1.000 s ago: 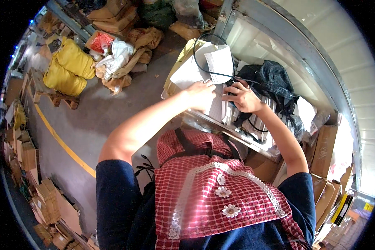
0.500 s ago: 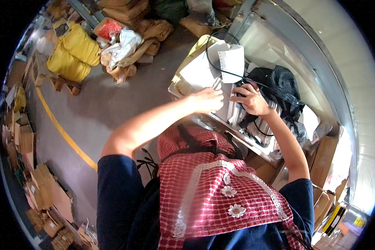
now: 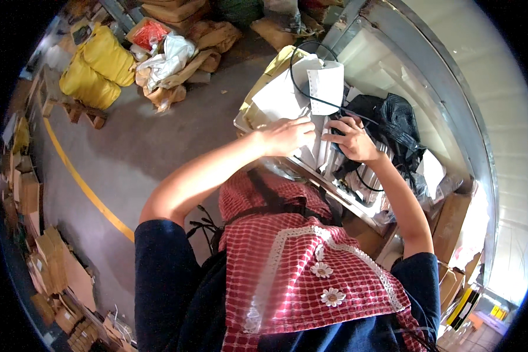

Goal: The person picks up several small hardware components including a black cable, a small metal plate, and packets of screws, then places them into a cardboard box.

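Note:
My left hand (image 3: 287, 136) is closed over the near edge of a white-rimmed bin, fingers pinched together. A small greyish sliver shows above its fingertips, too unclear to name. Close by on the right, my right hand (image 3: 353, 139) has its fingers curled around a black cable (image 3: 299, 88). The cable loops up over the white papers (image 3: 327, 88) and comes out again below the hand. Beneath both hands are pale and silvery pieces, partly hidden. A black plastic bag (image 3: 393, 114) lies just right of my right hand.
The bin (image 3: 239, 122) stands against a metal-framed pale wall (image 3: 481, 76). Cardboard boxes (image 3: 452, 226) are at the right. Across the grey floor, yellow sacks (image 3: 97, 70) sit on a wooden pallet beside crumpled paper and a white bag (image 3: 171, 58). More cartons (image 3: 53, 258) line the left.
My left hand has shifted slightly left, and the silvery piece above its fingers shows less. My right hand stays nearly in place on the cable. The view has tilted a little.

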`<state>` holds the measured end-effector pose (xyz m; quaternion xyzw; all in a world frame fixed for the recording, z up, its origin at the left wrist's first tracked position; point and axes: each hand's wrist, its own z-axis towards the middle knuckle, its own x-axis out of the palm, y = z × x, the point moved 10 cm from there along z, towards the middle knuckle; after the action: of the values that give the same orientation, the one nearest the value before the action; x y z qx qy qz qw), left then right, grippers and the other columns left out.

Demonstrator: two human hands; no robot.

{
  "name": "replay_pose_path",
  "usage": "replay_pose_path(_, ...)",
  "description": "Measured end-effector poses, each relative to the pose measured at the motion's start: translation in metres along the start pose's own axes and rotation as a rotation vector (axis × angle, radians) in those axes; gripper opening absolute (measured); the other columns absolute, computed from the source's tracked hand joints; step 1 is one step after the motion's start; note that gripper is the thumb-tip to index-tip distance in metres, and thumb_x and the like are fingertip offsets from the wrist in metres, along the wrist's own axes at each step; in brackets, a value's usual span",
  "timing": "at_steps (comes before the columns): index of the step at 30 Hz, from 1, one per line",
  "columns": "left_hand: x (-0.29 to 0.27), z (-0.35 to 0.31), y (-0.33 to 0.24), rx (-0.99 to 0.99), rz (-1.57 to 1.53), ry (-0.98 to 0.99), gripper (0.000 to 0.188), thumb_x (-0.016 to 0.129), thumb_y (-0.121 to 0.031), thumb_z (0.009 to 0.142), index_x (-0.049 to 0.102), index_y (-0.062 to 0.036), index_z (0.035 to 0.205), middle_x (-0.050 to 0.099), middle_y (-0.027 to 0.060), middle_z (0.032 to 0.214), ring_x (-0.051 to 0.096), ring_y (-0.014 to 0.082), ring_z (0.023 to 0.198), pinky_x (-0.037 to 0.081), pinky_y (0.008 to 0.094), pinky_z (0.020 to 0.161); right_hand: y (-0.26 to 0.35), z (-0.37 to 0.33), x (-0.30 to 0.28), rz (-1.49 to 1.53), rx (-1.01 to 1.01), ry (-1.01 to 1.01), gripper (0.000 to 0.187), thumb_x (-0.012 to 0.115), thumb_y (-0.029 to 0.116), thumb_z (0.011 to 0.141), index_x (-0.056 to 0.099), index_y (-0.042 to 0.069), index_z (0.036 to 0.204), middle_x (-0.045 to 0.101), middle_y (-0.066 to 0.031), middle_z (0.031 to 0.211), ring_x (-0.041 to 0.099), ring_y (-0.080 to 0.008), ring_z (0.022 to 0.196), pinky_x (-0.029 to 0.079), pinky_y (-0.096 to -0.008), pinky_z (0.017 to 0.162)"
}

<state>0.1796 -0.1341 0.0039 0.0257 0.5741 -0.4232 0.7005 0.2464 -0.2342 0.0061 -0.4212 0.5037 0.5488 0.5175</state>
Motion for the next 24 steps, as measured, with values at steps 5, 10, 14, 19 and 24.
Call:
replay_pose_path(5, -0.005, 0.001, 0.003, 0.002, 0.016, -0.043, 0.014, 0.068, -0.004, 0.079, 0.062, -0.0036, 0.092, 0.059, 0.0089, 0.097, 0.057, 0.0265, 0.100, 0.050, 0.0375, 0.092, 0.000, 0.001, 0.002, 0.012, 0.012, -0.003, 0.051, 0.063, 0.005, 0.072, 0.072, 0.029, 0.117, 0.056, 0.0018, 0.133, 0.052, -0.0217, 0.114, 0.036, -0.0439, 0.097)
replay_pose_path(10, 0.008, 0.012, 0.023, -0.223, -0.042, 0.130, 0.015, 0.071, -0.008, 0.080, 0.062, -0.0022, 0.091, 0.059, 0.0101, 0.098, 0.058, 0.0262, 0.100, 0.051, 0.0376, 0.089, 0.000, 0.001, 0.002, 0.022, 0.037, 0.036, 0.052, 0.063, 0.004, 0.072, 0.072, 0.028, 0.117, 0.055, 0.0011, 0.134, 0.051, -0.0224, 0.116, 0.036, -0.0444, 0.101)
replay_pose_path(14, 0.013, 0.014, 0.020, -0.216, -0.031, 0.229, 0.014, 0.068, -0.006, 0.082, 0.060, -0.0011, 0.092, 0.057, 0.0116, 0.099, 0.057, 0.0268, 0.098, 0.052, 0.0389, 0.087, 0.001, 0.001, 0.002, 0.037, 0.035, 0.027, 0.053, 0.064, 0.002, 0.072, 0.072, 0.026, 0.118, 0.055, -0.0003, 0.135, 0.051, -0.0236, 0.120, 0.032, -0.0474, 0.109)
replay_pose_path(19, 0.026, 0.012, 0.022, -0.189, -0.012, 0.266, 0.015, 0.066, -0.005, 0.082, 0.058, -0.0011, 0.095, 0.054, 0.0119, 0.101, 0.054, 0.0278, 0.097, 0.050, 0.0404, 0.088, 0.000, 0.001, 0.003, 0.066, 0.036, 0.033, 0.054, 0.063, 0.001, 0.074, 0.072, 0.026, 0.120, 0.055, -0.0009, 0.136, 0.051, -0.0243, 0.121, 0.029, -0.0502, 0.114)
replay_pose_path(24, 0.021, 0.009, 0.007, -0.018, 0.110, 0.132, 0.015, 0.067, -0.004, 0.080, 0.061, -0.0016, 0.093, 0.055, 0.0105, 0.102, 0.054, 0.0254, 0.102, 0.049, 0.0385, 0.091, 0.000, -0.001, 0.006, -0.004, 0.033, 0.036, 0.054, 0.063, 0.003, 0.073, 0.071, 0.027, 0.121, 0.055, -0.0001, 0.135, 0.050, -0.0237, 0.121, 0.033, -0.0476, 0.108)
